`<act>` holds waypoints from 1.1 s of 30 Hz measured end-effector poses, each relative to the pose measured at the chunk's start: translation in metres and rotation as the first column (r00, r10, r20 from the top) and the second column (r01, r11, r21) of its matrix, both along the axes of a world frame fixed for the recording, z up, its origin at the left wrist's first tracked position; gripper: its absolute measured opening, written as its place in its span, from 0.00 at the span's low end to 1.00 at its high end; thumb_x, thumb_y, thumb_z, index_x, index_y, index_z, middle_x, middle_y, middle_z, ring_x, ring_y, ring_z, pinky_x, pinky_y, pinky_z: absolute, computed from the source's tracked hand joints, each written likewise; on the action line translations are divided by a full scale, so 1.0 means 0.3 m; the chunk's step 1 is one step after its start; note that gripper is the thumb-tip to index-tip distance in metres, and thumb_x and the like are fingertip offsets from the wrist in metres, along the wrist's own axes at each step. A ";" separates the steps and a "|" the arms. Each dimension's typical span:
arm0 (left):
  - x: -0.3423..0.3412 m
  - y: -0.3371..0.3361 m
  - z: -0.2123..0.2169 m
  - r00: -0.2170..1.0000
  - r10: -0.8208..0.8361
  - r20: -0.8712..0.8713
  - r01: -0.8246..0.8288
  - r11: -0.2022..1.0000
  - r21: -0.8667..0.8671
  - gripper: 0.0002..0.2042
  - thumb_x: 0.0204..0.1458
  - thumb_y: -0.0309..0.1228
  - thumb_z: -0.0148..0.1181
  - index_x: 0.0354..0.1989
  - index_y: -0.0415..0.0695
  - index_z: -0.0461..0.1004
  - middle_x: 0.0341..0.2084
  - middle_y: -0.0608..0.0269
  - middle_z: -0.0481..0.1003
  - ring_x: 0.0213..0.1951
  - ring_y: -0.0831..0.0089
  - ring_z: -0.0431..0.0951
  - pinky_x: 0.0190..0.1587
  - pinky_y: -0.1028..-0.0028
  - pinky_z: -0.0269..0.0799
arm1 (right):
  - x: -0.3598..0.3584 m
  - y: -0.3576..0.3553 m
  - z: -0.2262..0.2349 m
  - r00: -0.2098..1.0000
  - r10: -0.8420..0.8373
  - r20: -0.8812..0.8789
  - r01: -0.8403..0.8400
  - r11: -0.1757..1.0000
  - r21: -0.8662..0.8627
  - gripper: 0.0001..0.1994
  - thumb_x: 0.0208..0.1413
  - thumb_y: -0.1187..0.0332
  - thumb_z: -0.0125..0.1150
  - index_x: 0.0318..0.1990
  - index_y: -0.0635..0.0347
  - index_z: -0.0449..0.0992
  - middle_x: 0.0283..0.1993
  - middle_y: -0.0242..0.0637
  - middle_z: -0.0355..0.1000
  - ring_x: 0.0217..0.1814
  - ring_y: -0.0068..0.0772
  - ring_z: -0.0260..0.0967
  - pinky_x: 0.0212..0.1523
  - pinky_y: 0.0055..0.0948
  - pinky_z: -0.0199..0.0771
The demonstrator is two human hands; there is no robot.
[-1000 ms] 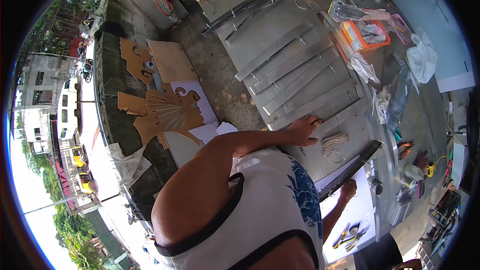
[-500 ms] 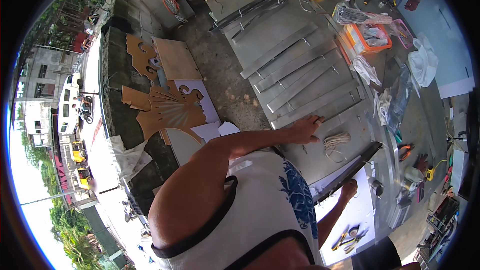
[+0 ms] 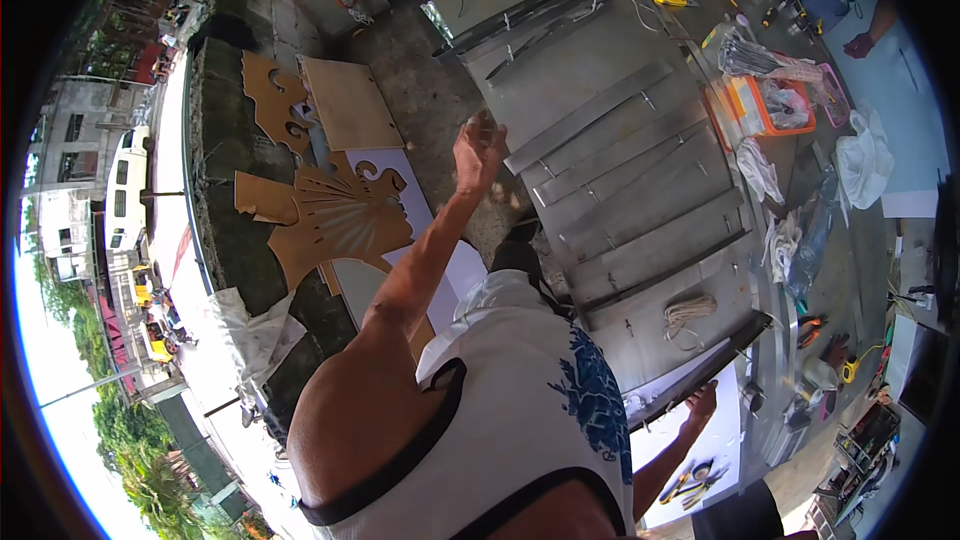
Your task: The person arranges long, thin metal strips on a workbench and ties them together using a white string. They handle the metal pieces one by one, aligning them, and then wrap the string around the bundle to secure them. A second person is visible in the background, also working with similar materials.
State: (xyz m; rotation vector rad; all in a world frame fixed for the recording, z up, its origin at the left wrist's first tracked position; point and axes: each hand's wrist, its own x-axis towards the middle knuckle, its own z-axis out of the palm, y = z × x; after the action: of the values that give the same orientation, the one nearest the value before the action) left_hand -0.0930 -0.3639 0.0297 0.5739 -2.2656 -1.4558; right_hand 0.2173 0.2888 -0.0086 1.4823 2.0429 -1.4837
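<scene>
My right hand (image 3: 703, 402) is closed around the lower edge of a long dark metal strip (image 3: 715, 358), which lies aslant with thin pins sticking from it. My left hand (image 3: 480, 155) is raised just off the table's left edge, its fingers somewhat blurred but loosely apart, with nothing visible in them. Nearest to it are the ends of several grey metal strips (image 3: 590, 118) lying side by side on the metal-topped table (image 3: 560, 70). Small pins stand out from these strips. A coil of pale cord (image 3: 690, 312) lies between them and the dark strip.
A white sheet (image 3: 720, 440) carries pliers (image 3: 690, 480). At the right are an orange bin (image 3: 765, 105), plastic bags (image 3: 865, 155) and a tape measure (image 3: 852, 370). A co-worker's hand (image 3: 858, 45) shows far right. Brown cut-out panels (image 3: 340, 215) lean at left.
My left hand has lifted off the strips near the cord and swung far and left past the table edge. The right hand stays at the dark strip. The view has shifted slightly.
</scene>
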 end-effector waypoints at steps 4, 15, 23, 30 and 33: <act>-0.037 -0.427 -0.062 0.947 0.307 0.098 -0.316 0.829 0.462 0.26 0.62 0.44 0.56 0.59 0.33 0.69 0.46 0.52 0.75 0.42 0.62 0.79 0.44 0.63 0.78 | -0.121 -0.038 0.039 0.958 0.283 0.049 -0.285 0.919 0.271 0.28 0.63 0.46 0.55 0.57 0.62 0.74 0.50 0.48 0.76 0.51 0.48 0.74 0.45 0.44 0.77; -0.362 -0.659 -0.170 0.988 0.146 0.044 -0.140 0.754 0.642 0.31 0.62 0.49 0.55 0.56 0.27 0.69 0.39 0.50 0.79 0.42 0.61 0.81 0.48 0.66 0.77 | -0.145 -0.136 0.098 0.896 0.229 0.380 -0.388 0.821 0.420 0.21 0.57 0.60 0.65 0.49 0.70 0.77 0.45 0.52 0.77 0.45 0.49 0.74 0.49 0.44 0.73; -0.350 -0.637 -0.220 0.969 0.232 -0.087 -0.138 0.798 0.586 0.26 0.61 0.36 0.62 0.60 0.28 0.69 0.43 0.52 0.80 0.44 0.69 0.80 0.53 0.70 0.72 | -0.162 -0.091 0.075 0.928 0.070 0.365 -0.138 0.977 0.163 0.22 0.58 0.63 0.64 0.58 0.60 0.70 0.55 0.43 0.70 0.53 0.46 0.70 0.44 0.48 0.77; -0.350 -0.658 -0.211 0.981 0.193 -0.024 -0.148 0.822 0.550 0.27 0.61 0.43 0.61 0.58 0.29 0.71 0.39 0.53 0.80 0.43 0.69 0.80 0.52 0.69 0.71 | -0.161 -0.069 0.056 0.940 0.079 0.333 -0.135 0.980 0.147 0.20 0.57 0.64 0.63 0.55 0.59 0.72 0.50 0.41 0.72 0.51 0.44 0.71 0.44 0.49 0.76; -0.355 -0.657 -0.213 0.980 0.196 -0.016 -0.154 0.815 0.559 0.26 0.61 0.46 0.59 0.54 0.31 0.75 0.34 0.57 0.80 0.39 0.72 0.78 0.49 0.70 0.72 | -0.122 -0.012 0.029 0.944 0.154 0.291 -0.211 0.961 0.179 0.18 0.58 0.63 0.62 0.53 0.61 0.74 0.46 0.41 0.73 0.46 0.42 0.72 0.39 0.44 0.75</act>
State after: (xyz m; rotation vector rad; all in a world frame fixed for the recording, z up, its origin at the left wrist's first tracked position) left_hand -0.1995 -0.5609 -0.0343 0.8551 -1.6543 -2.0053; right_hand 0.1808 0.2852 0.0000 1.4289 2.1442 -0.9587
